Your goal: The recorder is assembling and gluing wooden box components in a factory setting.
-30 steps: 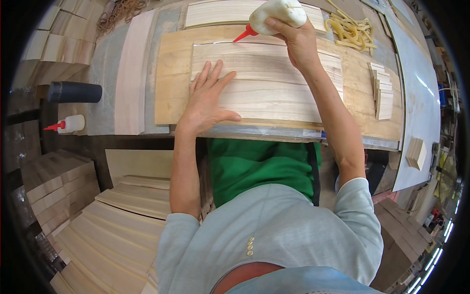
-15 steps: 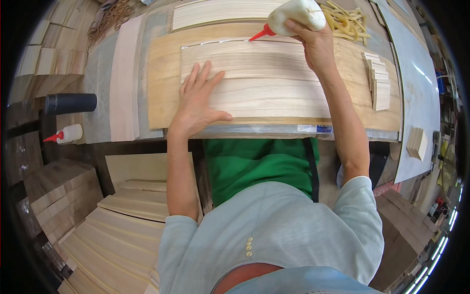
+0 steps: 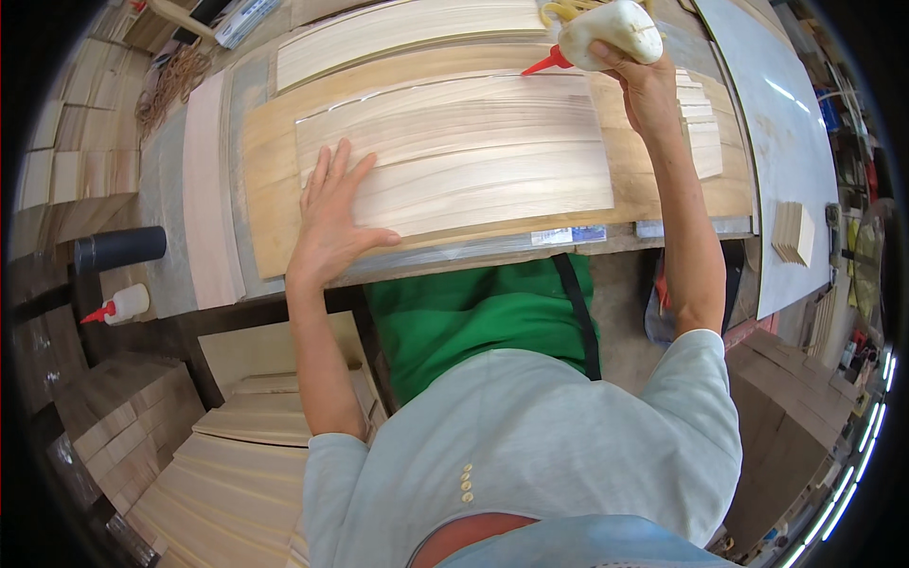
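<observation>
My right hand is wrapped round a white glue bottle, tipped so its red nozzle points down-left at the far edge of a pale wooden panel. A thin white line of glue runs along that edge, from the panel's far left corner toward the nozzle. Fingers spread, my left hand lies flat on the panel's left end. Beneath the panel is a larger tan board on the workbench.
Pale boards lie beyond the panel. Short wood strips rest at the board's right end. Left are a dark cylinder and another white bottle with a red nozzle. Stacked planks stand at lower left.
The glue bottle has moved right along the panel's far edge, and the white glue line is longer. The whole view has shifted and turned slightly. My left hand stays on the panel.
</observation>
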{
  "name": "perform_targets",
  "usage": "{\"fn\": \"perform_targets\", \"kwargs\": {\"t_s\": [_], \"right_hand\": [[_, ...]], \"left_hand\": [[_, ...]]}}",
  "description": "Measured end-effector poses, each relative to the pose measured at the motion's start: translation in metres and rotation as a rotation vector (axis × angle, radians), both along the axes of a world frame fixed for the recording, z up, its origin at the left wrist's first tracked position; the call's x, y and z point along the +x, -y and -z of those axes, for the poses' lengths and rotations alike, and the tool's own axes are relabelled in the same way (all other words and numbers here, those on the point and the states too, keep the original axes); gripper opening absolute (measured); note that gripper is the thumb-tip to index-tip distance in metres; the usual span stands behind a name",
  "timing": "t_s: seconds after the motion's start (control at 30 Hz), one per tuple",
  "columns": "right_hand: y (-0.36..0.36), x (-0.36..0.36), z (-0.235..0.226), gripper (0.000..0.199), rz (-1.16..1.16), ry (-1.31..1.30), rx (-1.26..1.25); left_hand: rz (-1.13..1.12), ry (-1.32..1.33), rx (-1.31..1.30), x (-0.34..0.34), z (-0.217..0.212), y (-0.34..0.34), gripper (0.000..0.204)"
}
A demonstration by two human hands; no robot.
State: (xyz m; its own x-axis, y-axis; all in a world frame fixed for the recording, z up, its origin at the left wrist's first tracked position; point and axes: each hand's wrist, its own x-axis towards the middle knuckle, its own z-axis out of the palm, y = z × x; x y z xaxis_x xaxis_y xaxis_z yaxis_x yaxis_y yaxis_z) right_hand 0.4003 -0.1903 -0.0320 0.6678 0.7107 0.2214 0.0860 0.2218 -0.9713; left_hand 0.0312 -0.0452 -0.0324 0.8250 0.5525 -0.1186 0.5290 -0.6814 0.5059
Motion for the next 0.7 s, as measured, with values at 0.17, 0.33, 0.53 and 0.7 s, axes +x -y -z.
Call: {"fn": "perform_targets", "kwargs": {"t_s": [0.17, 0.33, 0.53, 0.7], "right_hand": [[0.024, 0.024, -0.009, 0.036, 0.027, 0.09, -0.064], [0.035, 0.031, -0.023, 0.038, 0.059, 0.171, -0.095], [0.04, 0.009, -0.054, 0.034, 0.216, 0.215, -0.092], [0.045, -0.021, -0.054, 0.039, 0.016, -0.077, 0.112]], "left_hand": [[0.005, -0.017, 0.004, 0.002, -0.003, 0.001, 0.098], [0.026, -0.005, 0.021, 0.002, -0.003, 0.001, 0.098], [0.062, -0.01, 0.083, -0.007, -0.003, -0.012, 0.096], [-0.047, 0.171, -0.176, -0.045, -0.006, -0.061, 0.089]]}}
